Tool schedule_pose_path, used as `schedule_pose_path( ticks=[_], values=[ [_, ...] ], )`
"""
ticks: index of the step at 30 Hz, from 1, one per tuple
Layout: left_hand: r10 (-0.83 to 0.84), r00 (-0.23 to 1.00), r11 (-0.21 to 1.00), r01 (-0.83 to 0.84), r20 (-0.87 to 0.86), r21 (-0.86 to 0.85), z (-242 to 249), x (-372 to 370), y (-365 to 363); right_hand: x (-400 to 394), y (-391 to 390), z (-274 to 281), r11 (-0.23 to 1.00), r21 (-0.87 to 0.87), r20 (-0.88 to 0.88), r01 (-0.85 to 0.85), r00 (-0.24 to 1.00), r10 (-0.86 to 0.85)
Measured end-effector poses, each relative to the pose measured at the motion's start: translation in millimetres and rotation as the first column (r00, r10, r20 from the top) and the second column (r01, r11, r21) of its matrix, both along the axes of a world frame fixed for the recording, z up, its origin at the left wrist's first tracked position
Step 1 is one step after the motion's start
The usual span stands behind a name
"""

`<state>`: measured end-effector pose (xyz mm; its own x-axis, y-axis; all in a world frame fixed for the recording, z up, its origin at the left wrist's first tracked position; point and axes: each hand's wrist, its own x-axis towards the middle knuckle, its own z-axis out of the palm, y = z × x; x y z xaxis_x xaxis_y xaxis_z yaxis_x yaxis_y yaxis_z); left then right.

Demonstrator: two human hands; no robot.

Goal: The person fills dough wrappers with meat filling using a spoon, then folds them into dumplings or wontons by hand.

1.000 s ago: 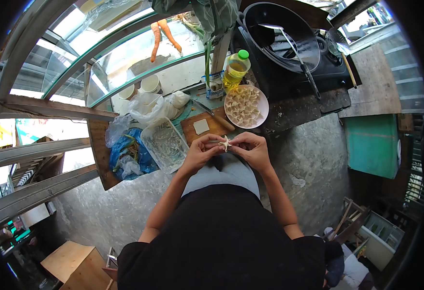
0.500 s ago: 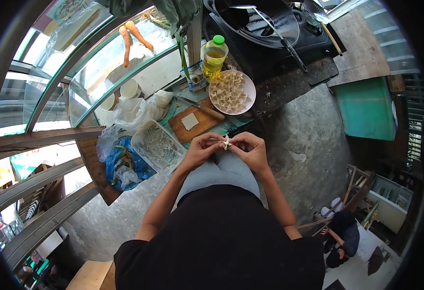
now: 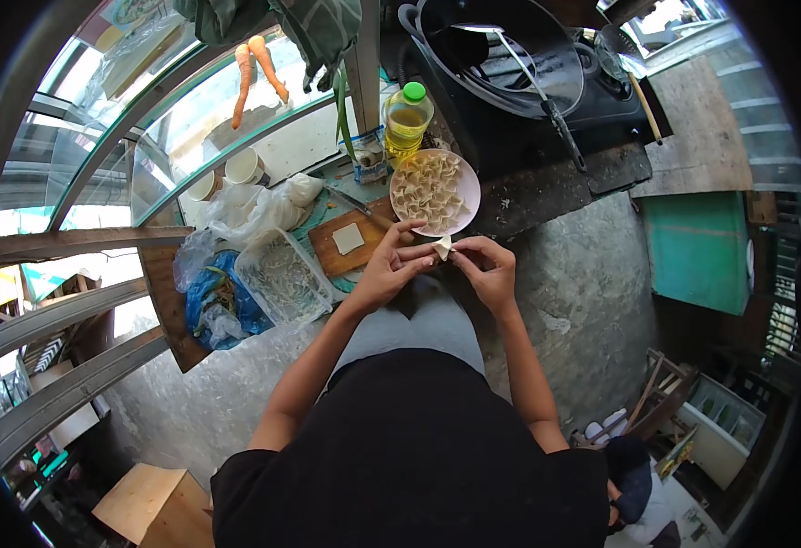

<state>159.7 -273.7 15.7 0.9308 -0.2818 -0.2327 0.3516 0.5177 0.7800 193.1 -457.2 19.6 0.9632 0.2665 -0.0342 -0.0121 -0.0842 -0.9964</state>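
Note:
A small folded dumpling [image 3: 442, 247] is held between my two hands, just in front of the plate. My left hand [image 3: 389, 271] pinches its left side, index finger extended toward the plate. The thumb and fingertips of my right hand [image 3: 486, 272] grip its right side. Just beyond, a pale pink plate [image 3: 470, 203] carries many similar folded dumplings [image 3: 428, 189]. Left of my hands, a square wrapper [image 3: 347, 239] lies flat on a wooden cutting board [image 3: 327, 259]. A knife [image 3: 355, 205] rests across the board's far edge.
An oil bottle [image 3: 407, 121] with a green cap stands behind the plate. A clear plastic tub [image 3: 284, 279] and a blue plastic bag [image 3: 236, 306] sit at left. A large pan [image 3: 510, 64] with utensils rests on the stove. Another person [image 3: 633, 475] is at lower right.
Both hands have moved slightly forward and up with the dumpling, closer to the plate. My left index finger has extended. The view has shifted slightly.

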Motion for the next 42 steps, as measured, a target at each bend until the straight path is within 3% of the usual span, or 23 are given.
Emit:
schedule_pose_path(
  ticks=[4,6,7,9,11,13,15,16,22,31,37,39,42],
  values=[
    [0.192,0.981,0.977,-0.189,-0.027,0.101,-14.5,21.4,-26.7,52.3,-25.9,-47.9,0.996,0.064,-0.074,0.063,0.996,-0.059],
    [0.298,0.952,0.948,-0.287,-0.069,0.136,-27.5,26.6,-35.2,80.7,-33.7,-74.3,0.978,-0.116,0.101,0.175,0.981,-0.163],
    [0.385,0.916,0.915,-0.364,-0.109,0.171,-27.6,28.8,-38.2,92.7,-36.8,-85.2,0.981,-0.114,0.099,0.154,0.985,-0.143],
    [0.464,0.875,0.876,-0.431,-0.138,0.215,-27.6,27.7,-40.8,111.9,-38.8,-102.9,0.891,-0.393,0.296,0.227,0.949,-0.111],
    [0.579,0.794,0.810,-0.536,-0.184,0.240,-30.5,22.2,-42.1,120.9,-39.4,-115.4,0.872,-0.435,0.319,0.223,0.944,-0.083],
    [0.629,0.756,0.774,-0.587,-0.180,0.238,-33.0,14.0,-42.7,127.3,-38.9,-119.9,0.822,-0.544,0.377,0.171,0.925,0.057],
    [0.689,0.694,0.716,-0.609,-0.207,0.342,-32.7,3.0,-43.9,130.9,-38.3,-123.5,0.820,-0.540,0.450,0.192,0.888,0.089],
    [0.702,0.681,0.705,-0.619,-0.209,0.347,-35.9,-2.4,-44.9,132.1,-38.0,-124.6,0.813,-0.534,0.527,0.233,0.844,0.104],
    [0.766,0.583,0.643,-0.681,-0.272,0.351,-45.8,-20.5,-60.2,126.1,-33.3,-126.3,0.743,-0.553,0.540,0.377,0.841,-0.026],
    [0.727,0.619,0.686,-0.635,-0.297,0.356,-37.5,-14.9,-70.7,121.5,-29.1,-140.2,0.716,-0.581,0.538,0.388,0.843,-0.020],
    [0.786,0.567,0.618,-0.701,-0.248,0.355,-33.5,-26.4,-51.2,109.3,-22.9,-113.2,0.735,-0.543,0.579,0.407,0.815,-0.024],
    [0.832,0.505,0.554,-0.743,-0.228,0.376,-32.1,-36.9,-40.6,96.7,-13.3,-99.9,0.760,-0.513,0.603,0.398,0.798,-0.011],
    [0.873,0.438,0.488,-0.771,-0.215,0.409,-34.2,-50.8,-24.5,74.3,15.9,-97.9,0.910,-0.413,0.523,-0.039,0.808,0.272]
  ],
)
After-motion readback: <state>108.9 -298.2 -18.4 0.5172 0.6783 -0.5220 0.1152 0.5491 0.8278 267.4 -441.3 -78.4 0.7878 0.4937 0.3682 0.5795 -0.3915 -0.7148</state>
